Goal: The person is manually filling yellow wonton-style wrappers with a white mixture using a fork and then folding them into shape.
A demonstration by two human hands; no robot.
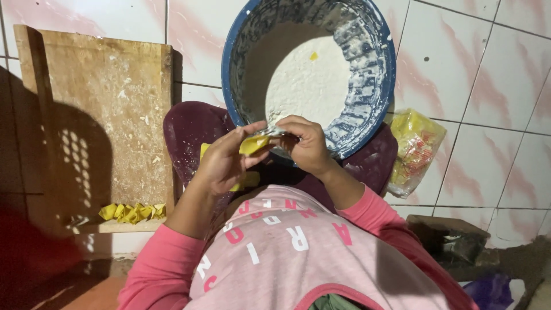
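While the person looked down from above, both hands met just in front of the chest, at the centre of the view. The left hand (221,163) was grasping a small yellow wrapper (253,144) from below, with the thumb lying over it, and the right hand (307,143) pinched the wrapper's edge at 3 o'clock with closed fingertips. It seemed that the two hands held it this way so that one supported the piece and the other pressed its edge together.

Directly at 12 o'clock from the hands stood a large blue bowl (229,86) with white flour (310,80) inside, close enough for the fingers to reach. The bowl rested on a dark purple stool (189,132), which kept it at a comfortable height.

At 9 o'clock a worn wooden board (97,115) lay on the floor, and a row of folded yellow pieces (133,212) was set along its near edge, apart from the flour. At 3 o'clock a yellow plastic bag (416,149) lay beside the stool.

The floor (482,103) was of white tiles with pink streaks, and strong shadows fell on the left side.
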